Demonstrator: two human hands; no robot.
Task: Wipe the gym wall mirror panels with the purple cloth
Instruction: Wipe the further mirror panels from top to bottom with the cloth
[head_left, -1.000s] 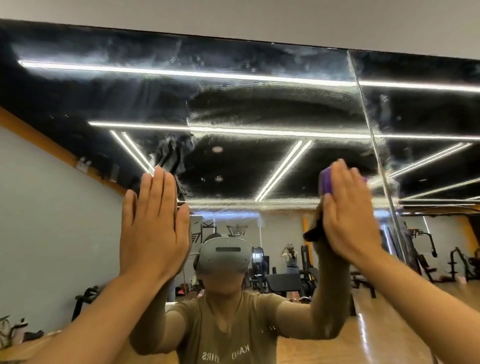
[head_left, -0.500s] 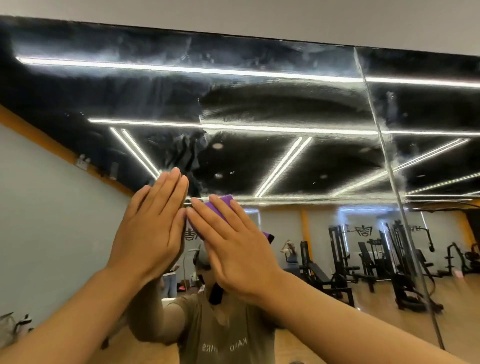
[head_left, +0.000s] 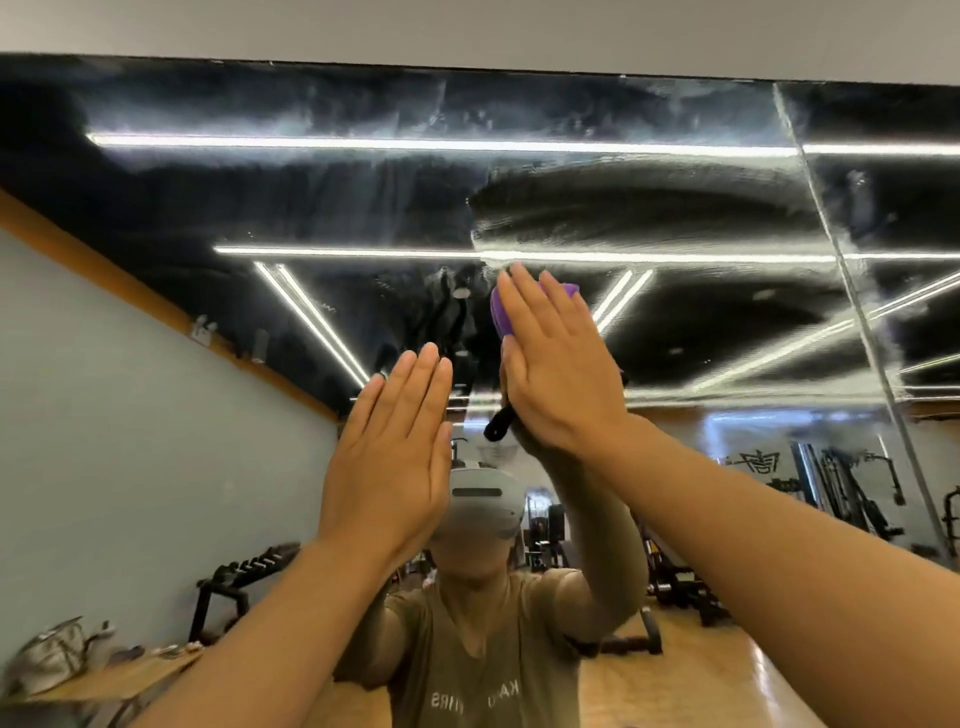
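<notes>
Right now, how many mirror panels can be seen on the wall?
2. The wide left panel, where both hands rest, and a right panel beyond the vertical seam, cut by the frame edge. More may lie outside the view.

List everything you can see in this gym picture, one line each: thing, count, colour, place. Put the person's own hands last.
mirror: two panels showing, smeared with streaks, across the wall ahead
seam: one, silver, between the panels at right
cloth: one, purple, pressed on the mirror under the right hand
wall: one strip, grey, above the mirror
left hand: flat on the glass, fingers straight, left of the cloth
right hand: flat over the cloth, fingers straight, higher than the left
</notes>
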